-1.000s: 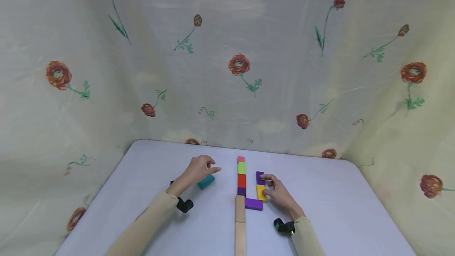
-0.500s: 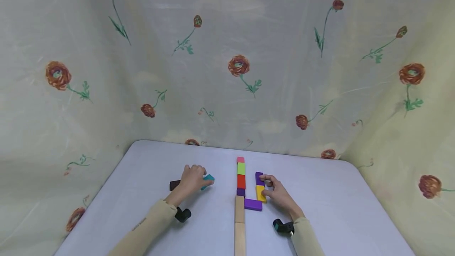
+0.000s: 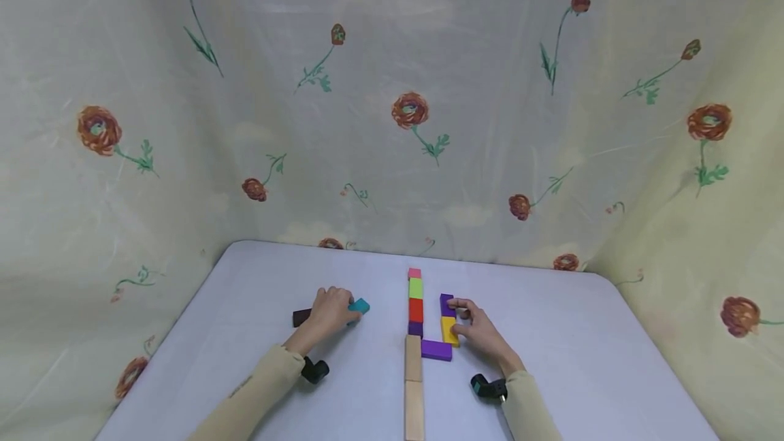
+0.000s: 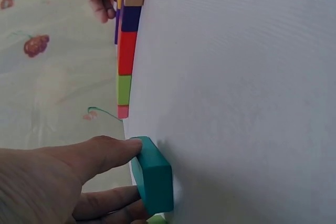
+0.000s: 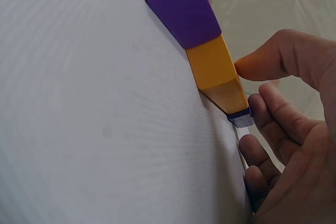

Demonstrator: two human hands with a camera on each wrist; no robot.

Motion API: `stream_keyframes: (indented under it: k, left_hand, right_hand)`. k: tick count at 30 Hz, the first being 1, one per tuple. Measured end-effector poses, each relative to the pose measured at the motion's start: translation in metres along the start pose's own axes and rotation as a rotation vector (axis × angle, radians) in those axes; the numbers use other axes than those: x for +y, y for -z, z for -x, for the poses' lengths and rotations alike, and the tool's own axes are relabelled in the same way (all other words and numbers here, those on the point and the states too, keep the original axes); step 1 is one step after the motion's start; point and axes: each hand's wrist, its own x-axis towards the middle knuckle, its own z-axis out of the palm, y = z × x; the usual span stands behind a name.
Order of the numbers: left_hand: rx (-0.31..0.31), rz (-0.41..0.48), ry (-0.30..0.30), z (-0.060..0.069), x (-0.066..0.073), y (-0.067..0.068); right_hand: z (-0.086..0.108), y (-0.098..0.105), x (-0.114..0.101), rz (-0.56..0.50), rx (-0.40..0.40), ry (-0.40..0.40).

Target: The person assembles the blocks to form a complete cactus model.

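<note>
In the left wrist view, my left hand (image 3: 331,312) pinches a teal wooden block (image 4: 156,177) between the thumb on one side and fingers on the other. The block is on or just over the white table; I cannot tell which. My right hand (image 3: 480,335) rests beside a short row of blocks, fingers loosely bent. Its thumb touches the yellow block (image 5: 215,69), and its fingertips lie at the dark purple block (image 3: 447,305) beyond. A purple block (image 3: 437,350) lies crosswise at the near end of the yellow one.
A straight column runs up the table: plain wooden blocks (image 3: 414,386), then dark purple (image 3: 416,329), red (image 3: 416,309), green (image 3: 416,288) and pink (image 3: 414,273). A dark brown block (image 3: 301,318) lies left of my left hand. Flowered cloth (image 3: 392,155) hangs behind the table.
My left hand has come down and slightly left from above the teal block and taken hold of it. The dark brown block shows more. My right hand has stayed in place.
</note>
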Motion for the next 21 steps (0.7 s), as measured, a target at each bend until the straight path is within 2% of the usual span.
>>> stream_keyframes:
  k: [8,15,21]
  left_hand:
    - [0.007,0.017,0.001,-0.0007,-0.0019,-0.0006]
    - [0.007,-0.031,-0.045,-0.0045,-0.0011,-0.0002]
    - [-0.058,-0.059,-0.108,-0.0079,0.0007,0.0015]
  right_hand:
    - [0.0009,0.0010,-0.0013,0.003,0.000,0.016]
    - [0.0005,0.0015,-0.0009,-0.011,-0.003,0.022]
    - [-0.0018,0.0011,0.0017,-0.004,-0.001,0.022]
